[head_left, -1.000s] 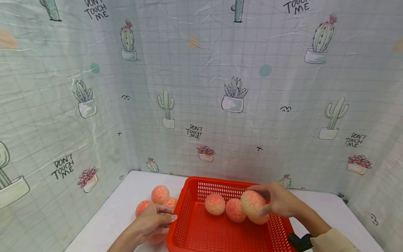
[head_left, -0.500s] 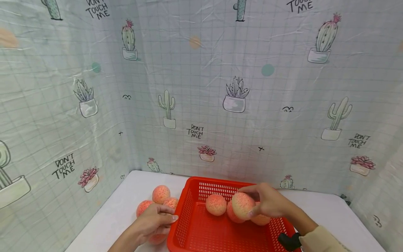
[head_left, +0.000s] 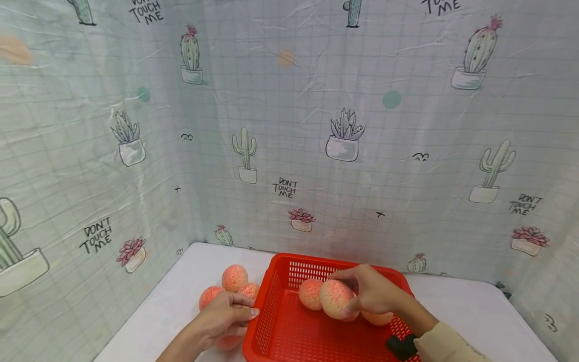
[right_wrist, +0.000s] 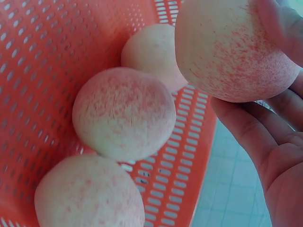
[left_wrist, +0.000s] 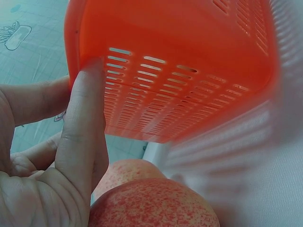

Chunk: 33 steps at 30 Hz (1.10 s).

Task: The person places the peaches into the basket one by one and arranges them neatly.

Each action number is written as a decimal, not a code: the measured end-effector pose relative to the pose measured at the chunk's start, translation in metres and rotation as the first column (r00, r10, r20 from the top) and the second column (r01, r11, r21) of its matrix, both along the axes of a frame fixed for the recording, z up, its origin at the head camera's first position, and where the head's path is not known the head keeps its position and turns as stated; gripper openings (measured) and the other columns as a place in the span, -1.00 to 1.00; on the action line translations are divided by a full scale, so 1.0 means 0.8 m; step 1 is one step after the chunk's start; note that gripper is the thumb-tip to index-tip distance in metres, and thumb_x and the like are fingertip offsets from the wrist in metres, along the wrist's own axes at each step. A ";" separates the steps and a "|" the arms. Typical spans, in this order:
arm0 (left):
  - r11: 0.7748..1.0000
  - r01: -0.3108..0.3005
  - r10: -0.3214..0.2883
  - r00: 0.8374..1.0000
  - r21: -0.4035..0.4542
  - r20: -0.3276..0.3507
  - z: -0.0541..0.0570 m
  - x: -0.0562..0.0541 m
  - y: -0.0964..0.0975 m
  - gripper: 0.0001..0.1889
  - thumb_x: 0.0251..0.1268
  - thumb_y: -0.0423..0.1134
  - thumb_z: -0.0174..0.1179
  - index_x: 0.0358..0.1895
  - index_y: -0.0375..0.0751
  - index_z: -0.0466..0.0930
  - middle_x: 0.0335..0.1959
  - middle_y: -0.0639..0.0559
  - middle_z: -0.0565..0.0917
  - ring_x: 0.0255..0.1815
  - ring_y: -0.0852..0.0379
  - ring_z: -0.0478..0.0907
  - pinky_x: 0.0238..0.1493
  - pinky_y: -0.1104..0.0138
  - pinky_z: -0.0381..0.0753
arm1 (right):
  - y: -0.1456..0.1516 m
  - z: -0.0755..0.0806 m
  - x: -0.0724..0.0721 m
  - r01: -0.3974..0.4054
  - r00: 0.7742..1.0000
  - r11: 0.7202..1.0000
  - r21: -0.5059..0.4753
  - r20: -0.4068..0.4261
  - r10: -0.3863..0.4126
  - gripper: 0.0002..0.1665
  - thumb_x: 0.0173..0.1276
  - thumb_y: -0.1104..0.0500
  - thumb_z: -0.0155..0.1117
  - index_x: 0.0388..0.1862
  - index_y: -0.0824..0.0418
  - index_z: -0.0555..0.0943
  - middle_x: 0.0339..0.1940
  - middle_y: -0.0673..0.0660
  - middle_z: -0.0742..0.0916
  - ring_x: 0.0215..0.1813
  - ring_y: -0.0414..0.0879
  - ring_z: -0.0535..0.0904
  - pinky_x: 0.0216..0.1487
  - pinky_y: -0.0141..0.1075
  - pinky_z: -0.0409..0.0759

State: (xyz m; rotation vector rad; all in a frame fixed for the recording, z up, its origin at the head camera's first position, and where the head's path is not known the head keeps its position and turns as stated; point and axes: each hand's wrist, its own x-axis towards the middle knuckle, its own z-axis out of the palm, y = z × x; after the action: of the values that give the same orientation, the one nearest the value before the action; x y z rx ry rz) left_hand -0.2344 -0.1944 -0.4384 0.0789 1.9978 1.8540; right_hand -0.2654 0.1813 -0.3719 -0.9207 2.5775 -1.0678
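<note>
At the bottom of the head view, the near end of the red basket (head_left: 253,336) is cut off, as are both forearms. A pale sleeve (head_left: 445,344) covers part of the right forearm; the dark item (head_left: 401,347) at that wrist is hard to make out. The basket is thin, slotted plastic with a smooth, rounded rim.

The left hand (head_left: 221,318) pinches the basket's left rim, one finger extended along the outer wall in the left wrist view. A peach (head_left: 228,343) lies beneath that hand, mostly covered.

The right hand (head_left: 371,292) reaches in from the right, palm inward, its thumb and fingers grasping the held peach (head_left: 334,300) over the basket. The peach is round and matt, cream with a speckled pink blush.

Inside the basket, a left peach (head_left: 310,294) and a right peach (head_left: 377,319) are partly covered; a middle peach (right_wrist: 124,113), nearly hidden in the head view, shows clearly from the right wrist.

Outside, three peaches (head_left: 234,278) cluster on the white table (head_left: 457,304), one partly behind the left hand. Beyond hangs a creased, gridded sheet (head_left: 271,110) printed with cacti, its top lettering cropped.
</note>
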 end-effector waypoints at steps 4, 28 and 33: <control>1.000 -0.006 0.006 1.000 -0.004 0.002 0.000 0.000 -0.001 -0.64 0.41 -0.30 0.34 0.13 -0.47 0.59 -0.29 -0.04 0.77 -0.37 0.18 0.73 -0.24 0.27 0.84 | -0.015 -0.004 -0.003 -0.005 0.999 1.000 -0.028 0.041 0.006 -0.28 0.07 0.31 0.62 0.29 0.16 0.68 0.16 0.00 0.78 0.05 -0.12 0.70 0.06 -0.42 0.68; 1.000 -0.012 0.011 1.000 -0.013 -0.006 0.004 0.002 0.001 -0.63 0.38 -0.28 0.37 0.12 -0.46 0.62 -0.31 -0.04 0.77 -0.41 0.20 0.69 -0.26 0.29 0.83 | -0.081 -0.036 -0.008 -0.035 0.999 0.999 -0.015 0.029 0.035 -0.32 0.06 0.29 0.62 0.22 -0.02 0.73 0.05 -0.15 0.81 -0.09 -0.27 0.65 0.05 -0.39 0.65; 1.000 -0.006 0.006 1.000 0.004 0.002 0.003 0.001 0.001 -0.61 0.38 -0.28 0.38 0.14 -0.47 0.63 -0.27 -0.08 0.80 -0.36 0.17 0.76 -0.19 0.22 0.85 | -0.092 -0.040 -0.008 -0.027 0.999 0.999 -0.025 0.045 0.028 -0.31 0.03 0.34 0.62 0.21 0.01 0.74 0.08 -0.14 0.81 -0.08 -0.28 0.64 0.07 -0.39 0.65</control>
State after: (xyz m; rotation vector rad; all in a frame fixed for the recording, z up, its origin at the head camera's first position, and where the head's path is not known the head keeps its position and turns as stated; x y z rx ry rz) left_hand -0.2332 -0.1937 -0.4357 0.0724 1.9949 1.8616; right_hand -0.2717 0.1079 -0.4041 -0.9237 2.5132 -1.1029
